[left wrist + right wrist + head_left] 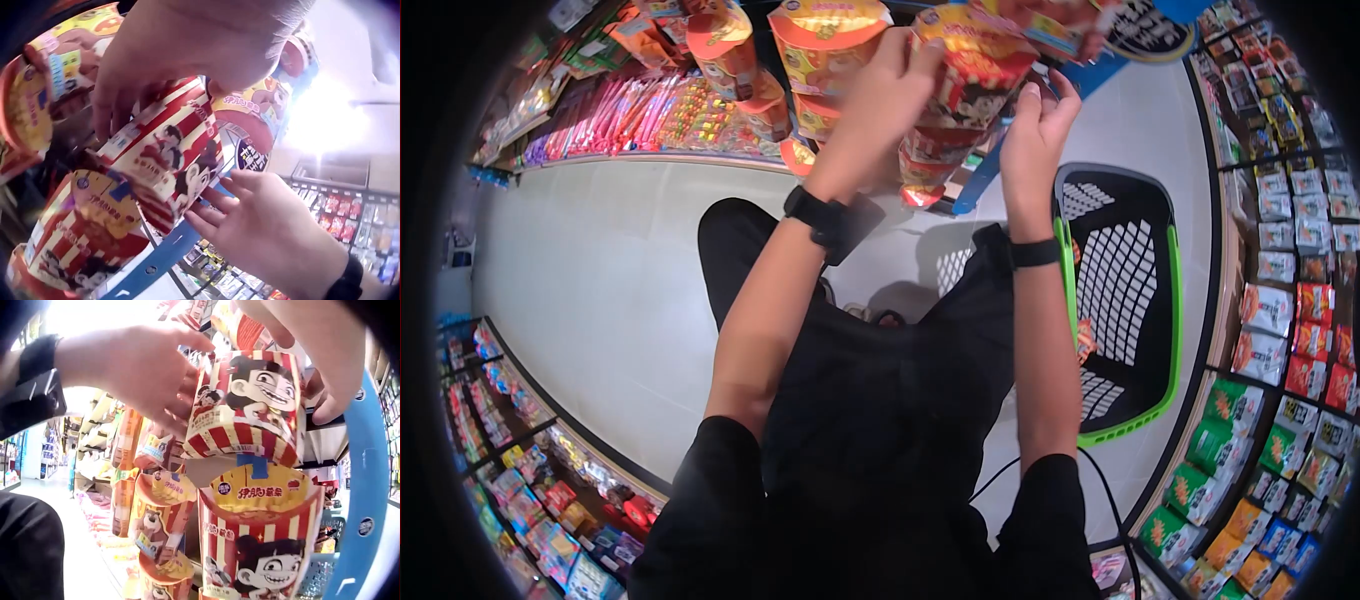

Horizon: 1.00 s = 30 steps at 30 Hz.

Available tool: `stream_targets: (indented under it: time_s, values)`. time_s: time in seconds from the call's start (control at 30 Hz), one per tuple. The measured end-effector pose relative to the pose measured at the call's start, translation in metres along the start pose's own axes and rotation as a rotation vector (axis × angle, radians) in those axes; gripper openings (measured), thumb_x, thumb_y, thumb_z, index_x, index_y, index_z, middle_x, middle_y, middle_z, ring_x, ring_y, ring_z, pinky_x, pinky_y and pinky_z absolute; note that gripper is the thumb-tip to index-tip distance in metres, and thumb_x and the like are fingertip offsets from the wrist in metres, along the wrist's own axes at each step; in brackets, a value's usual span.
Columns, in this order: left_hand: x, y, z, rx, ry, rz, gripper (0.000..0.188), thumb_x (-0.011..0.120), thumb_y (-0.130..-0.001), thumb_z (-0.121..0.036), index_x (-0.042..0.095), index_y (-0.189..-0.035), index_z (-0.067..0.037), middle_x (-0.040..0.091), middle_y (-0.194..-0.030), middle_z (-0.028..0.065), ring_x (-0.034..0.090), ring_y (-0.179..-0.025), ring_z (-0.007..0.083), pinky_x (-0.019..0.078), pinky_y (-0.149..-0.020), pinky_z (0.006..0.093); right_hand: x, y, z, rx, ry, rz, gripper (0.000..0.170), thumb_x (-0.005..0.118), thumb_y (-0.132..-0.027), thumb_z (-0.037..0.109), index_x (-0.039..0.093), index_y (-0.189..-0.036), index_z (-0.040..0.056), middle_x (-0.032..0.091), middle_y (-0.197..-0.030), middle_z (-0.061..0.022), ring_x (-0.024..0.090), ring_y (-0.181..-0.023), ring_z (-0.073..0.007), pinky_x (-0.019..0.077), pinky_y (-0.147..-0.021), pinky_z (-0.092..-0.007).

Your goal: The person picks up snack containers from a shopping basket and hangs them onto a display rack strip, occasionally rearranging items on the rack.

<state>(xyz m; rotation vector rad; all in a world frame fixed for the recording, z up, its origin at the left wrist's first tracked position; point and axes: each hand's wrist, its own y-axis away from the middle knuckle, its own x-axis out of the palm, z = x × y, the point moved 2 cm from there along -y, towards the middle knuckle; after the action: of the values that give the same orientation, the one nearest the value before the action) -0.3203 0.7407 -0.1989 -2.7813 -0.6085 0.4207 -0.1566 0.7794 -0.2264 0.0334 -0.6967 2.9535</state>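
A red-and-white striped snack cup (256,403) with a cartoon face is tilted between my two hands, above a matching striped cup (256,531). On one side, my left hand (890,85) grips it; in the left wrist view the fingers (106,112) bend down along its side. My right hand (1040,130) is at the cup's other side, palm turned in and fingers loosely bent. In the left wrist view, the right fingertips lie right at the cup's printed lower edge. The held cup's opening is hidden in the right wrist view.
Orange cups with a bear picture (159,519) hang in columns alongside. A blue display frame (365,487) runs down beside the striped cups. On the floor by my right leg stands a black basket with a green rim (1175,320). Shelves of packets (1265,310) line the right.
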Motion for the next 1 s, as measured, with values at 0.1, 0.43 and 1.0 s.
stream_targets:
  time_s: [0.1,0.43,1.0]
  values:
    - [-0.001,0.007,0.015,-0.025,0.062,0.046,0.041,0.048,-0.095,-0.037,0.053,-0.111,0.001,0.063,-0.089,0.0177,0.061,-0.081,0.0278,0.0475,-0.074,0.0363,-0.060,0.017,0.005,0.227,-0.124,0.190,0.031,0.044,-0.099,0.015,0.048,-0.123,-0.0054,0.064,-0.108,-0.0212,0.065,-0.097,-0.0264,0.0499,-0.092,-0.0332]
    - [0.018,0.053,0.077,-0.119,0.139,0.210,0.066,0.057,-0.094,-0.029,0.025,-0.145,-0.002,0.036,-0.144,0.0129,0.039,-0.128,0.0216,0.0331,-0.106,0.0342,-0.370,0.041,-0.073,0.787,0.068,-0.190,0.031,0.049,-0.095,0.024,0.054,-0.115,0.0010,0.065,-0.089,-0.0082,0.063,-0.078,-0.0170,0.0525,-0.072,-0.0298]
    - [-0.024,0.161,0.188,-0.463,-0.345,0.458,0.041,0.058,-0.092,-0.024,0.053,-0.129,-0.009,0.051,-0.133,0.0103,0.048,-0.122,0.0235,0.0378,-0.101,0.0366,-0.570,0.317,-0.307,1.362,0.545,-0.493,0.039,0.060,-0.070,-0.002,0.056,-0.109,-0.0026,0.064,-0.093,-0.0108,0.065,-0.082,-0.0266,0.0526,-0.064,-0.0417]
